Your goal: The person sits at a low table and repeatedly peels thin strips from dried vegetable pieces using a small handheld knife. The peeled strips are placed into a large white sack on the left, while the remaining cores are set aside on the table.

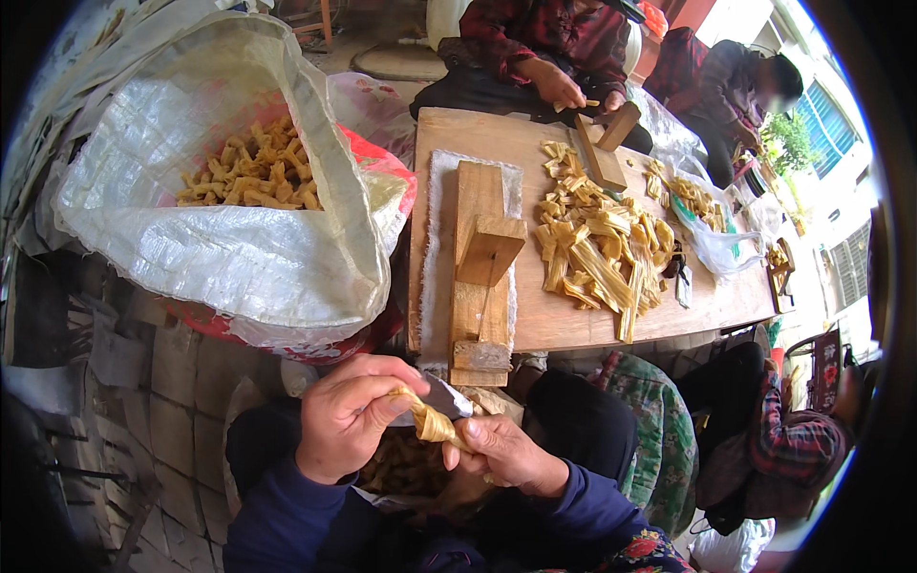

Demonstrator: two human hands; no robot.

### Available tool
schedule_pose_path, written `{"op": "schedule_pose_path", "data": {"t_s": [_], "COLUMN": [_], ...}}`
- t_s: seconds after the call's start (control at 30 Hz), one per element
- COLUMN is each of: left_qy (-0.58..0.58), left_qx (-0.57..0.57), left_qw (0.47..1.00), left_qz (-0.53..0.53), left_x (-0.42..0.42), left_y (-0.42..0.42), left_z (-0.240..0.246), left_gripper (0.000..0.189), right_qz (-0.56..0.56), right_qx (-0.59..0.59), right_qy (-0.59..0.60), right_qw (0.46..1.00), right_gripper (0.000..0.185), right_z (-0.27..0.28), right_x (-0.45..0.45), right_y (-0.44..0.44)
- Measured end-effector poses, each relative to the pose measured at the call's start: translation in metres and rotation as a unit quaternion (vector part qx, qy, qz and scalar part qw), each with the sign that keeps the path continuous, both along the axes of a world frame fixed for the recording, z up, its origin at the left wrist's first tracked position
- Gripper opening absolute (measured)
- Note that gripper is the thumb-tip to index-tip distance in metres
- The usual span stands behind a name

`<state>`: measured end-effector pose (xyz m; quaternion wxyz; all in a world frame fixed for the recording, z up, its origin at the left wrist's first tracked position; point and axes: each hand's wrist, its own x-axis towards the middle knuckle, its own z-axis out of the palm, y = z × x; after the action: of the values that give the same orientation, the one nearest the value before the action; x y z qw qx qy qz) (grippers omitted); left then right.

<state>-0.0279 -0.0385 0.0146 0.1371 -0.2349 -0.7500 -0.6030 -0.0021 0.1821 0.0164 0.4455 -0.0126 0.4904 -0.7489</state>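
Note:
A twisted, folded yellowish strip of dried food point(435, 424), perhaps tofu skin, is held between my two hands above my lap. My left hand point(351, 415) pinches its upper left end with thumb and fingers. Its lower right end is gripped by my right hand point(505, 453). Just beyond my hands, a wooden jig point(469, 208) with an upright block and a thin wire or cord lies on a pale cloth point(438, 236) at the table's near left. A heap of similar flat strips point(602, 243) lies to its right. Under my hands, a container of small knotted pieces point(405, 462) is partly hidden.
A large woven plastic sack point(215, 251) of knotted pieces point(251, 168) stands left of the wooden table point(559, 326). Across it, a person in a red checked shirt point(494, 36) works at another wooden jig point(600, 154). More people sit at the right; a plastic bag point(723, 251) lies there.

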Motion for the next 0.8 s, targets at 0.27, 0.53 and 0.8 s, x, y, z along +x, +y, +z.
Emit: {"op": "schedule_pose_path", "data": {"t_s": [0.27, 0.53, 0.8], "left_qy": [-0.445, -0.327, -0.303], "left_qx": [0.173, 0.353, 0.220], "left_qw": [0.849, 0.874, 0.927], "left_qz": [-0.229, -0.067, -0.004], "left_x": [0.009, 0.014, -0.033], "left_y": [0.007, 0.023, 0.044], "left_z": [-0.001, -0.016, -0.010], "left_gripper": [0.019, 0.003, 0.011], "right_qz": [-0.018, -0.185, -0.323], "right_qx": [0.013, 0.105, 0.318], "right_qy": [-0.095, 0.123, 0.460], "right_qw": [0.995, 0.969, 0.763], "right_gripper": [0.044, 0.018, 0.012], "right_z": [0.003, 0.004, -0.002], "right_x": [-0.004, -0.009, -0.057], "right_y": [-0.005, 0.015, 0.013]}}
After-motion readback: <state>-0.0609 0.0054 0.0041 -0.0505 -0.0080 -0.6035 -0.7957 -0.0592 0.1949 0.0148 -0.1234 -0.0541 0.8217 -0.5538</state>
